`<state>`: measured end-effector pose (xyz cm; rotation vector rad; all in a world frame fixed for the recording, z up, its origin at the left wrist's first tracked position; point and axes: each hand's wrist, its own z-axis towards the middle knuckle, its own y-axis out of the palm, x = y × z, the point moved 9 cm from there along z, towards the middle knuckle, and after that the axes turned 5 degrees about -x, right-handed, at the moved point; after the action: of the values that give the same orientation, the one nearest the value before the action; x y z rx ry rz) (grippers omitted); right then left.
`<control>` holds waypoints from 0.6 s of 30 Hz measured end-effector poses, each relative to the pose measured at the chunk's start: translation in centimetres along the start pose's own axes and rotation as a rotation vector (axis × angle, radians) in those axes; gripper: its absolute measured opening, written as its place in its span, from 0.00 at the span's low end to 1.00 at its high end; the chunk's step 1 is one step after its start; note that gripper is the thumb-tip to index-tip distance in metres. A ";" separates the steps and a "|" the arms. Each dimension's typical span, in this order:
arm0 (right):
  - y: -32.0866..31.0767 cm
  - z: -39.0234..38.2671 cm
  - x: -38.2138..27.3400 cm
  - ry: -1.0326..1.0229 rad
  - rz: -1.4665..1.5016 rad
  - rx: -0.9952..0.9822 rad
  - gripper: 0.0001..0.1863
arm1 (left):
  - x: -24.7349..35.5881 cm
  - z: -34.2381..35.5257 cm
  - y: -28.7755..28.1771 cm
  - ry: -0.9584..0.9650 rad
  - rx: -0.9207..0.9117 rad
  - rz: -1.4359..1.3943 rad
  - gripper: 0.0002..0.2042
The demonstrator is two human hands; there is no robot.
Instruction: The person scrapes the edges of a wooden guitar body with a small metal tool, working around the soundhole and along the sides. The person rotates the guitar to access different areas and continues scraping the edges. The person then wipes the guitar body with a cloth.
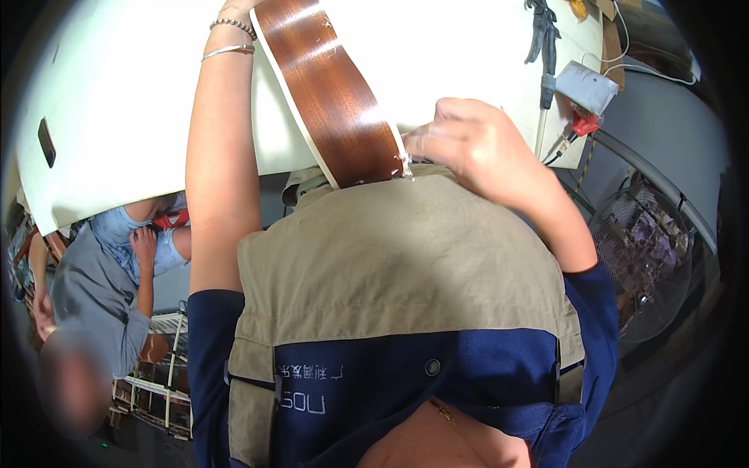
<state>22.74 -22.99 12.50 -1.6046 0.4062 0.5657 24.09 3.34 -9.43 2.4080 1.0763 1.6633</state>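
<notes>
The curled right hand, grip unclear as with the left hand, risked scratching the guitar if it slipped.

On my white table lie a dark oblong toward ten o'clock and a black clamp-like tool toward one.

Right fingers a blur

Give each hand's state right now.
Left hand: mostly cut off at top; cannot tell.
Right hand: curled, motion-blurred, beside the brown wooden body; cannot tell whether it holds anything.
</notes>
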 end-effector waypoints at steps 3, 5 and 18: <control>-0.9 1.9 1.7 0.064 -0.006 0.011 0.10 | -0.4 0.8 -0.5 0.011 -0.002 0.027 0.13; -1.4 3.0 2.3 0.060 -0.018 0.080 0.10 | 0.5 -0.3 1.7 -0.017 0.010 0.006 0.14; -0.5 0.0 1.5 -0.025 0.041 0.193 0.12 | -0.1 -1.1 1.8 -0.095 0.045 -0.134 0.13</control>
<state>24.25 -22.84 12.05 -1.4055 0.4617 0.5604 24.10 1.60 -8.35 2.3556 1.2426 1.4842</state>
